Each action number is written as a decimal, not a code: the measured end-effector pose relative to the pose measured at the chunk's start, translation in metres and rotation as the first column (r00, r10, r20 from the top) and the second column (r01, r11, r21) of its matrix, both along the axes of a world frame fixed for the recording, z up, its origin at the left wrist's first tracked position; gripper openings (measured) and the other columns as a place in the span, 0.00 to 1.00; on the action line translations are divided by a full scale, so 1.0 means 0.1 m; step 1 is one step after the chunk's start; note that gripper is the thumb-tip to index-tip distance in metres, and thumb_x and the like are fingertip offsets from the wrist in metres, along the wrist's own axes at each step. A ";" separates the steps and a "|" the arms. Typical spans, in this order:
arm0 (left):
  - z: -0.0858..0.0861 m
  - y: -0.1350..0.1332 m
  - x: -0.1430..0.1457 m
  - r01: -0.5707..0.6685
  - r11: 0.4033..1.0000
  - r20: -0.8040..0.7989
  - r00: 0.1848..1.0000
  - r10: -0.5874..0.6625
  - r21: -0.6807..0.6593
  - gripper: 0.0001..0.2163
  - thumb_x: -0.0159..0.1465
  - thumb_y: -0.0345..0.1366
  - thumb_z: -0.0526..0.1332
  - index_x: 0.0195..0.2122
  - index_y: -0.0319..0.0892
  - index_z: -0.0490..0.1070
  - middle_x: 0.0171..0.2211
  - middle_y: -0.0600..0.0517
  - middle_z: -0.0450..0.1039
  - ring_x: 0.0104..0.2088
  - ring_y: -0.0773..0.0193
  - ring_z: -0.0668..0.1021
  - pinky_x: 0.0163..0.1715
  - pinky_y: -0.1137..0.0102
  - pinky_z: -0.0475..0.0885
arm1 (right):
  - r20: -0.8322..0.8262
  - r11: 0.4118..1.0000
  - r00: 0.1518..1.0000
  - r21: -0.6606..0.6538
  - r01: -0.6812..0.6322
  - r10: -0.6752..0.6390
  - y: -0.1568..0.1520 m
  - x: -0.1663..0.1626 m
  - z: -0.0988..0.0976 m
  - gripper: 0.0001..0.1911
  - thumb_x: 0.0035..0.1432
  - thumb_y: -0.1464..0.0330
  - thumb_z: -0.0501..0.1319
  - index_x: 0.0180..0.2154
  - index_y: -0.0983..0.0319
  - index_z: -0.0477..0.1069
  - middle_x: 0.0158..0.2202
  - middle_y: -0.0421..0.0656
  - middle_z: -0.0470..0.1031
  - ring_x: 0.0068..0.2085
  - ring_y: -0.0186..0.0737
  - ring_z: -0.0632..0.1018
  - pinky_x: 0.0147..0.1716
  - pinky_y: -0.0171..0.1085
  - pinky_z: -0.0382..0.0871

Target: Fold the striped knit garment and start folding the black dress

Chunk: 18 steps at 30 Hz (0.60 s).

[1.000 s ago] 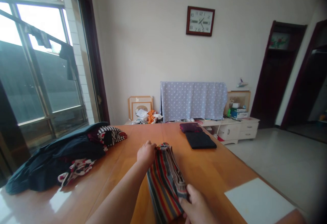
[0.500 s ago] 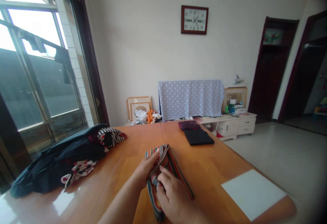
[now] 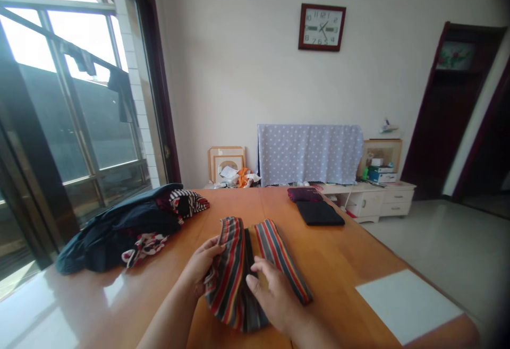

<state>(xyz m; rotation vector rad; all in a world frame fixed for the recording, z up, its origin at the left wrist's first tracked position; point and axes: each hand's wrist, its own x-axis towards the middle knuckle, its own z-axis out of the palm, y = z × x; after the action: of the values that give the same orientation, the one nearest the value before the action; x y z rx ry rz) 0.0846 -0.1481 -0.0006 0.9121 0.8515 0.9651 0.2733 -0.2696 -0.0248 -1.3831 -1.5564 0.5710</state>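
A striped cloth garment [image 3: 231, 280] in red, orange, grey and dark bands lies on the wooden table [image 3: 99, 306], opened out. Its narrower striped band [image 3: 277, 257] stretches away to the right of a dark gap. My left hand [image 3: 201, 266] grips the garment's left edge. My right hand [image 3: 274, 298] rests over the middle of the cloth, fingers apart and touching it.
A heap of dark clothing [image 3: 119, 232] with patterned pieces lies at the table's left. A folded black garment [image 3: 320, 213] and a maroon one [image 3: 305, 195] sit at the far edge. A white sheet [image 3: 408, 306] lies at the right corner.
The striped garment has spread from a narrow bundle into two separated parts. My hands have moved apart, and my right hand has loosened its hold.
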 end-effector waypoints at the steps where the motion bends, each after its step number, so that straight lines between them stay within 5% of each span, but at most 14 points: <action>1: -0.01 -0.02 -0.13 -0.046 0.999 -0.012 0.999 0.046 -0.010 0.19 0.55 0.29 0.63 0.49 0.44 0.69 0.31 0.53 0.78 0.28 0.60 0.82 0.32 0.62 0.80 | -0.032 0.999 0.999 -0.025 0.034 -0.035 0.03 0.05 -0.06 0.20 0.63 0.53 0.57 0.48 0.60 0.72 0.56 0.50 0.72 0.59 0.47 0.71 0.59 0.43 0.62; 7: -0.12 -0.14 -0.61 -0.207 0.969 -0.108 0.975 0.193 -0.136 0.13 0.56 0.29 0.63 0.43 0.42 0.70 0.28 0.51 0.78 0.30 0.57 0.83 0.33 0.63 0.80 | -0.205 0.986 0.972 -0.144 0.084 -0.113 0.19 0.21 -0.33 0.26 0.57 0.46 0.59 0.44 0.60 0.73 0.48 0.49 0.77 0.52 0.49 0.76 0.55 0.44 0.67; 14: -0.10 -0.18 -0.57 -0.209 0.971 -0.217 0.959 0.181 -0.116 0.16 0.56 0.44 0.69 0.42 0.43 0.72 0.31 0.49 0.80 0.33 0.55 0.83 0.33 0.64 0.79 | -0.304 0.985 0.948 -0.163 0.048 -0.097 0.17 0.23 -0.28 0.27 0.53 0.45 0.62 0.41 0.61 0.73 0.44 0.48 0.79 0.49 0.49 0.78 0.51 0.42 0.71; 18: -0.17 -0.17 -0.55 -0.201 0.978 -0.255 0.950 0.183 -0.048 0.18 0.54 0.42 0.70 0.44 0.41 0.71 0.32 0.49 0.81 0.34 0.55 0.83 0.34 0.63 0.79 | -0.281 0.982 0.943 -0.113 0.154 -0.181 0.15 0.41 -0.25 0.25 0.56 0.46 0.59 0.39 0.62 0.74 0.38 0.47 0.80 0.43 0.48 0.80 0.45 0.39 0.72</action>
<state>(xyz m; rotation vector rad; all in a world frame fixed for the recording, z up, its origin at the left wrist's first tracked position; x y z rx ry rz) 0.0292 -0.1651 -0.0172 0.9109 1.2007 0.9913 0.3145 -0.2543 -0.0501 -1.4121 -1.1780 0.7109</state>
